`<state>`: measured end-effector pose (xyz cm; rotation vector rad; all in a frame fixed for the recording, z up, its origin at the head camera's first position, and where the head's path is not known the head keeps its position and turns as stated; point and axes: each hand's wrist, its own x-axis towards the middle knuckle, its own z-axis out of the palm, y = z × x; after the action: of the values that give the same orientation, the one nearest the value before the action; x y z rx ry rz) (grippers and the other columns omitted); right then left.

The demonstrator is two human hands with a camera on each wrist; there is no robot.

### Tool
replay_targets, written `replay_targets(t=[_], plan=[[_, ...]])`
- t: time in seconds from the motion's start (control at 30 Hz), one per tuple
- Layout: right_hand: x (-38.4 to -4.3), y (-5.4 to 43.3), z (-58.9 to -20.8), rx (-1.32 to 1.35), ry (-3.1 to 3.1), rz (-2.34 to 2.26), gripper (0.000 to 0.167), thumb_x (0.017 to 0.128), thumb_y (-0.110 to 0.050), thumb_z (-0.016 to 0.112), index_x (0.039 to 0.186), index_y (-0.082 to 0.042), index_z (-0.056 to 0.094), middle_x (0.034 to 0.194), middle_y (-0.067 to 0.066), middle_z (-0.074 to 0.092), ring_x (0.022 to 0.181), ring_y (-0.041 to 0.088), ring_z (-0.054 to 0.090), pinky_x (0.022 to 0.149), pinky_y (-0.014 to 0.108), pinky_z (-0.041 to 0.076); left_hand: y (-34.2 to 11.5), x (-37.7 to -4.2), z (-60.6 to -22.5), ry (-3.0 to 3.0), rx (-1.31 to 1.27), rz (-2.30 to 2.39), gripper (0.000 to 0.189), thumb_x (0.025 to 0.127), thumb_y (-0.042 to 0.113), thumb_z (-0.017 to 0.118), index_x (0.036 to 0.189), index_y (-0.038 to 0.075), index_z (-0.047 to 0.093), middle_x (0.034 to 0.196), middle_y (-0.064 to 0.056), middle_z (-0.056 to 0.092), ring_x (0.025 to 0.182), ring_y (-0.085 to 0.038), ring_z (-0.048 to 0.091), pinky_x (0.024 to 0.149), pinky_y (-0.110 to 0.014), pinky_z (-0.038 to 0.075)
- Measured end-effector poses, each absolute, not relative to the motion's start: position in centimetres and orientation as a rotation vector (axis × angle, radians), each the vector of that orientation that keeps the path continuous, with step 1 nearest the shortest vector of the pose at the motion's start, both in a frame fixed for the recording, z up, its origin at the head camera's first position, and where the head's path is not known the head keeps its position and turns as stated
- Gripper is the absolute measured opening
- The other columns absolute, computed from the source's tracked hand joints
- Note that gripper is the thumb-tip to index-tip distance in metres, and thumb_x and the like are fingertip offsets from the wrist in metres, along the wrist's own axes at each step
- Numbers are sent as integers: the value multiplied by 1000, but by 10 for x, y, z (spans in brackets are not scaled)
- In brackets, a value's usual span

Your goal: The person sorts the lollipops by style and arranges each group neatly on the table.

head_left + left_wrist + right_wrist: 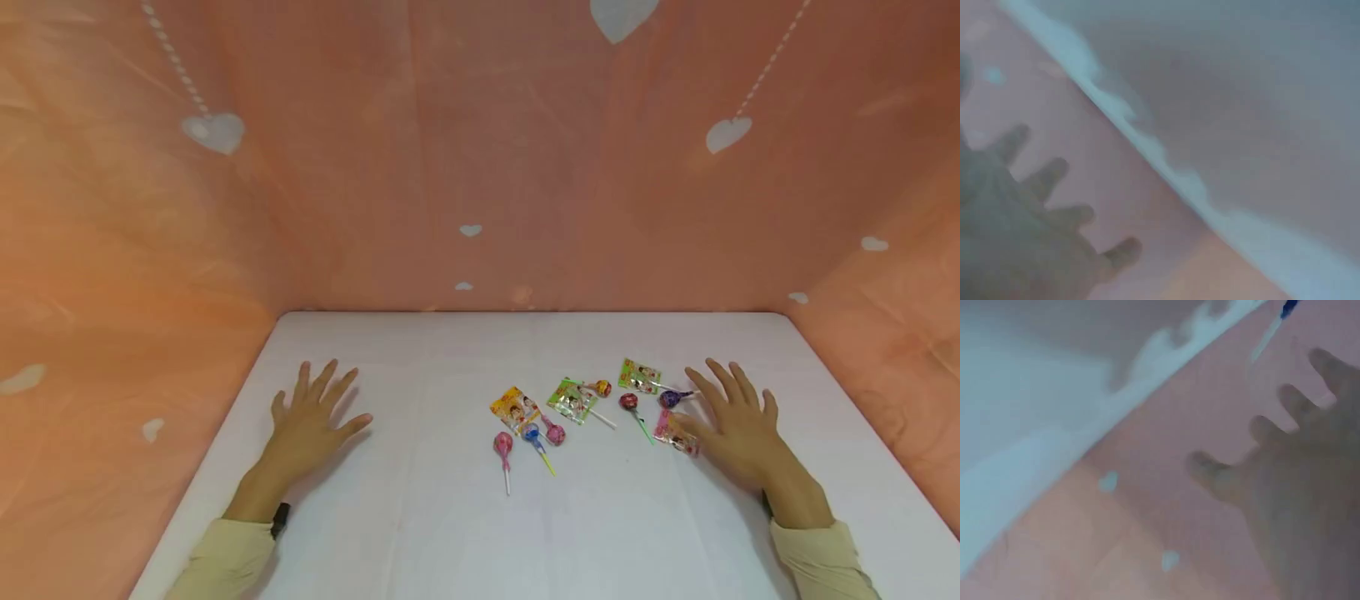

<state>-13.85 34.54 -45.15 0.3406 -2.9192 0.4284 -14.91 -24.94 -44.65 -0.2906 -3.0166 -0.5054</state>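
My left hand (306,429) is spread over the left side of the white table, holding nothing. On the right, my right hand (741,433) has its fingers apart; its thumb overlaps a pink flat candy packet (672,432), and a purple lollipop (670,399) lies by the index finger. Close by are a red lollipop (628,402) with a green stick and a green packet (639,375). Nearer the middle lie a yellow-red lollipop (602,388), another green packet (572,402), an orange packet (513,408), a blue lollipop (531,433) and two pink lollipops (503,444).
The white cloth-covered table (435,517) has its far edge against an orange-pink curtain (510,167) with white hearts. That fabric also hangs along the left and right sides. Both wrist views are blurred, showing the hands, cloth and fabric.
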Motion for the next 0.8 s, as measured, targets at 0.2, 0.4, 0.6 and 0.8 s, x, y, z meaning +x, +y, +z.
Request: replay_targets(t=[0.2,0.4,0.6,0.8], plan=[[-156,314,-447,609,-2825,468,64,94,-29,66,150,-12,39,155,18,32,147,43,19,101,71,21,-182,-164,-446,-2977,-516,-484,70,93,52,61,151,19,42,157,-12,39,150,-44,19,107,-71,22],[-183,266,-445,903,-2792,539,44,93,-13,67,136,-13,59,145,9,53,140,35,38,106,62,28,-121,-176,-447,-2964,-682,-545,59,94,47,62,145,18,50,144,-8,52,141,-34,36,104,-60,31],[-208,229,-443,1149,-2849,633,33,95,-7,64,125,-19,69,133,2,64,132,29,52,105,61,33,-82,-184,-447,-3032,-761,-561,55,93,44,65,138,15,57,128,-7,59,124,-28,47,100,-51,37],[-214,228,-445,1233,-2924,534,31,94,-14,67,124,-18,70,129,0,67,124,25,58,98,49,41,-57,-185,-447,-3104,-835,-407,64,91,59,61,135,13,60,123,-5,58,115,-25,50,93,-44,42]])
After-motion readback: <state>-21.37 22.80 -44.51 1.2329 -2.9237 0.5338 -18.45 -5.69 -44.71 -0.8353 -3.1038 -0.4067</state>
